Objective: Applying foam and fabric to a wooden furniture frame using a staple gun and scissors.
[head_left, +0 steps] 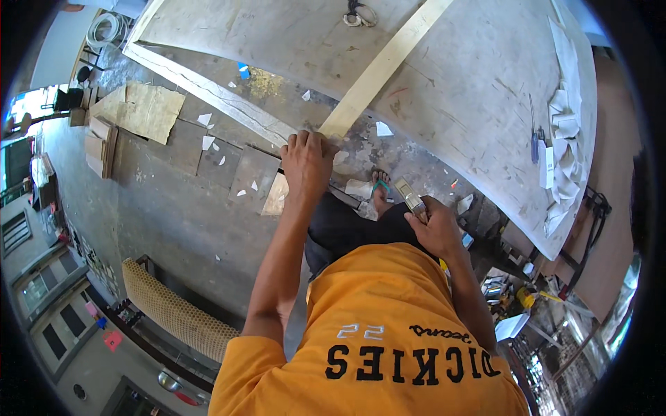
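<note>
My left hand (306, 159) is closed over the near corner of a wooden frame. Two strips meet there: a whitish, cracked-looking strip (215, 93) running to the far left, and a pale bare wood strip (388, 59) running to the far right across a large stained whitish tabletop (479, 83). In front of my right thigh, my right hand (438, 227) is wrapped round a beige-and-silver hand tool (411, 197). Its exact kind is hard to make out. The tool is apart from the frame.
On the tabletop lie scissors (361, 14), a screwdriver (534, 132) and crumpled white strips (563, 118). White scraps (207, 142) litter the floor around a brown sheet (149, 111) and stacked boards (102, 145). A woven-top bench (173, 305) stands at lower left; clutter fills the lower right.
</note>
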The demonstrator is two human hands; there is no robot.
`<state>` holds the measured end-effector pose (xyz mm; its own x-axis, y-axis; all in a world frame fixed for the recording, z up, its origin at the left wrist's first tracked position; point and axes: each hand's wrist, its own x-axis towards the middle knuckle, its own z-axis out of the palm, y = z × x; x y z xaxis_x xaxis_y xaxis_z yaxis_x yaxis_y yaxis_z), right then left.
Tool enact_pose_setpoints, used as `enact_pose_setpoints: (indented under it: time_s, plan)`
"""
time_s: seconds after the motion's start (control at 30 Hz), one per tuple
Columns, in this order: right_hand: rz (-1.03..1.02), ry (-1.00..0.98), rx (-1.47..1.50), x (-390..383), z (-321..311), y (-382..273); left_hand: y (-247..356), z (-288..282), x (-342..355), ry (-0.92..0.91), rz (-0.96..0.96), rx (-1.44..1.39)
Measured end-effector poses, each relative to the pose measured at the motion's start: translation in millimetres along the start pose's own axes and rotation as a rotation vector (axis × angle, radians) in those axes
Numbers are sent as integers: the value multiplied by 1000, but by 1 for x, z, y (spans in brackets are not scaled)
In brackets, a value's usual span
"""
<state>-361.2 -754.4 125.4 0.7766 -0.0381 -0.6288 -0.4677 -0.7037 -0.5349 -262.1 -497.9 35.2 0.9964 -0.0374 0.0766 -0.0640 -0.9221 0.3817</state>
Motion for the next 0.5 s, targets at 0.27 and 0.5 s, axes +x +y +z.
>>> enact_pose_setpoints:
  time_s: [0.27,0.5]
  plan:
    - [-32,23,57,-4,3,13,5,14,3,-56,-65,-152]
    - [-50,22,40,1,2,15,4,8,7,-122,-85,-167]
